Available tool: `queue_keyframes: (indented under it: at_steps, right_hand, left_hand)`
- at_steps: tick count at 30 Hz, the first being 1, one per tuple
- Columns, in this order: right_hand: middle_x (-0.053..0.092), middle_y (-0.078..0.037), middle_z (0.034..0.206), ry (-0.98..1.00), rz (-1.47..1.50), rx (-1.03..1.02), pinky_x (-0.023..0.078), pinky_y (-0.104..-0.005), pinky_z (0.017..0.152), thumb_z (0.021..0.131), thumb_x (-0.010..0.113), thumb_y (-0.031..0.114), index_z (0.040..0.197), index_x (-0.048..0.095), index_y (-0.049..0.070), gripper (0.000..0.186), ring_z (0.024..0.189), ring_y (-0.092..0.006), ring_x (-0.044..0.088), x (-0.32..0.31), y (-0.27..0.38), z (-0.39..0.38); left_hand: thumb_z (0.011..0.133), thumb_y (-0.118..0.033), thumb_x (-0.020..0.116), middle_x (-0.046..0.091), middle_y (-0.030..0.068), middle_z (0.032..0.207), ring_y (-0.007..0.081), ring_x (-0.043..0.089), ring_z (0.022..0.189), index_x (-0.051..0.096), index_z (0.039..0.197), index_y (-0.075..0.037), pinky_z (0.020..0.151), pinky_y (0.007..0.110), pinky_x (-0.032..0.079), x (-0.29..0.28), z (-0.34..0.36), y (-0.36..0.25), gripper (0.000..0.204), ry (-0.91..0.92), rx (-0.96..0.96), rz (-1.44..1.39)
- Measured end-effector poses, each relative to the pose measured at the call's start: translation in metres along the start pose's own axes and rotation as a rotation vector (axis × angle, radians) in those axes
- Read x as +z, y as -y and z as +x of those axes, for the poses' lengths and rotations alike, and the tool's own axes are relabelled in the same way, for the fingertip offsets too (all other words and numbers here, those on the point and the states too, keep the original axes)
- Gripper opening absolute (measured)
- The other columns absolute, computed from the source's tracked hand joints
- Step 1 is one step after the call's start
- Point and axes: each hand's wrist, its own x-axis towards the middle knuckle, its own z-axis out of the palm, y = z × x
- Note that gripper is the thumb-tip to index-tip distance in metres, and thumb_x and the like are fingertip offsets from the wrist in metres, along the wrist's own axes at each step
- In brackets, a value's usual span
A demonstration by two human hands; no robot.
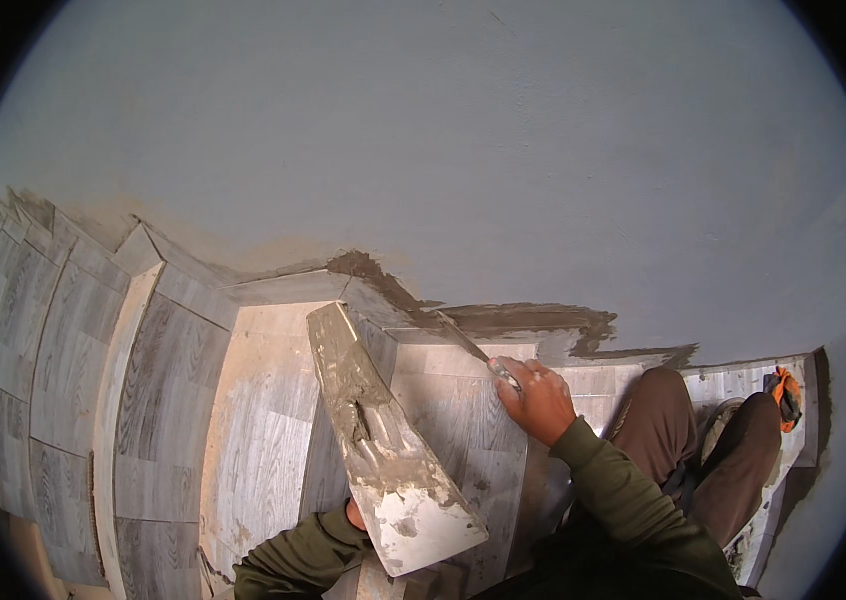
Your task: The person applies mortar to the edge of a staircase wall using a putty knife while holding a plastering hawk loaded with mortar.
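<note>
My left hand point(354, 514) is mostly hidden beneath a long, tapering metal trowel point(421, 508), gripping it from below; grey-brown mortar smears its face. My right hand point(535, 398), closed on the handle of a narrow putty knife point(466, 338), has pale residue on its fingers. The knife's blade points up and left toward the foot of the wall, where fresh mortar point(543, 318) follows the stepped edge of the skirting tiles point(278, 288). Whether the blade touches the mortar I cannot tell.
Stair steps with grey wood-look tiles point(163, 380) run leftward along the pale grey wall point(543, 160). My bent knees point(655, 405) in brown trousers are at the lower right. An orange and black object point(785, 398) lies beyond them, near the corner with another wall.
</note>
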Motion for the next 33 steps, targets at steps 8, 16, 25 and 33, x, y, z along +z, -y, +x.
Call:
queue_keyframes:
  at_steps: [8, 16, 25, 33]
  right_hand:
    - [0.061, -0.013, 0.088, -0.023, -0.106, -0.064, 0.049, -0.044, 0.069, 0.084, 0.056, 0.026, 0.113, 0.057, 0.011, 0.033, 0.075, -0.0331, 0.061, 0.013, 0.008, -0.013]
    - [0.063, -0.015, 0.086, -0.095, -0.03, -0.085, 0.05, -0.0418, 0.071, 0.08, 0.063, 0.021, 0.103, 0.063, 0.006, 0.027, 0.073, -0.0339, 0.061, -0.02, -0.008, -0.023]
    - [0.058, -0.014, 0.082, -0.147, 0.119, -0.27, 0.049, -0.0369, 0.062, 0.072, 0.067, 0.013, 0.099, 0.062, 0.004, 0.029, 0.07, -0.0325, 0.06, -0.065, 0.018, -0.025]
    - [0.055, -0.011, 0.082, -0.304, 0.136, -0.392, 0.048, -0.0352, 0.059, 0.066, 0.066, 0.001, 0.097, 0.062, 0.005, 0.031, 0.07, -0.0278, 0.057, -0.053, 0.052, -0.017]
  left_hand:
    - [0.097, -0.037, 0.032, 0.037, 0.0134, 0.14, 0.0301, 0.039, 0.126, 0.029, 0.14, -0.005, 0.106, 0.043, 0.031, 0.004, 0.003, -0.003, 0.054, -0.014, -0.015, 0.024]
    - [0.097, -0.037, 0.032, 0.037, 0.0132, 0.14, 0.0297, 0.039, 0.126, 0.029, 0.14, -0.005, 0.106, 0.043, 0.031, -0.004, 0.005, -0.005, 0.053, 0.001, -0.021, 0.032]
    - [0.097, -0.036, 0.031, 0.037, 0.013, 0.14, 0.0293, 0.039, 0.126, 0.028, 0.14, -0.004, 0.106, 0.042, 0.031, -0.018, -0.001, 0.001, 0.053, 0.005, 0.049, 0.134]
    - [0.097, -0.033, 0.034, 0.045, 0.0126, 0.134, 0.0279, 0.046, 0.119, 0.037, 0.135, -0.005, 0.102, 0.041, 0.036, -0.044, -0.027, -0.005, 0.047, -0.086, -0.009, 0.175]
